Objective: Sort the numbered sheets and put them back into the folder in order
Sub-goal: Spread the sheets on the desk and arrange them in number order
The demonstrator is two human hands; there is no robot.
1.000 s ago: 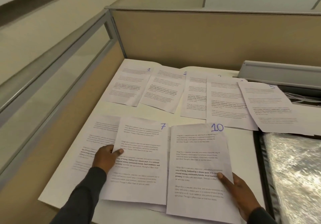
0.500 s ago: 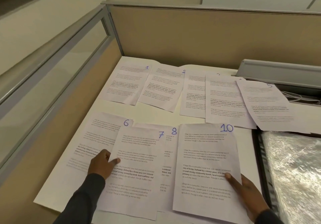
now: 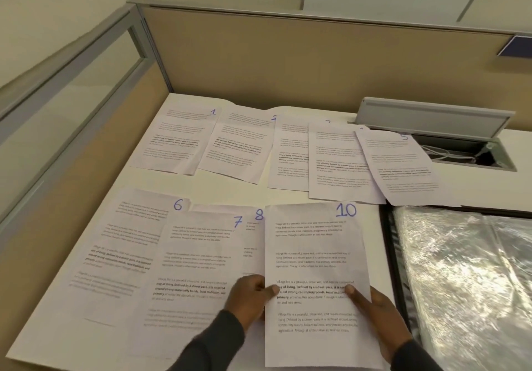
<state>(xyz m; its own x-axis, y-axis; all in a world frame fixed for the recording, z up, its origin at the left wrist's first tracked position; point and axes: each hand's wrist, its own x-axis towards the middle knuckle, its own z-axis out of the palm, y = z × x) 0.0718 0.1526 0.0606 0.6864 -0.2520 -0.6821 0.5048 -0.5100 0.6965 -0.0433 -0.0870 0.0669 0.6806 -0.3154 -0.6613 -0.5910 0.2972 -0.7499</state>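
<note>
The left hand point(image 3: 250, 295) and right hand point(image 3: 377, 319) pinch sheet 10 point(image 3: 313, 244) between them by its side edges, on a white bench point(image 3: 230, 189) walled by beige partitions point(image 3: 288, 62); the folder point(image 3: 460, 270) lies just beside the right hand.

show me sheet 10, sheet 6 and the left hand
sheet 10 point(image 3: 313, 244), head view, middle of its printed page
sheet 6 point(image 3: 126, 244), head view, uncovered left part of the page
left hand point(image 3: 247, 294), head view, back of the hand
</note>
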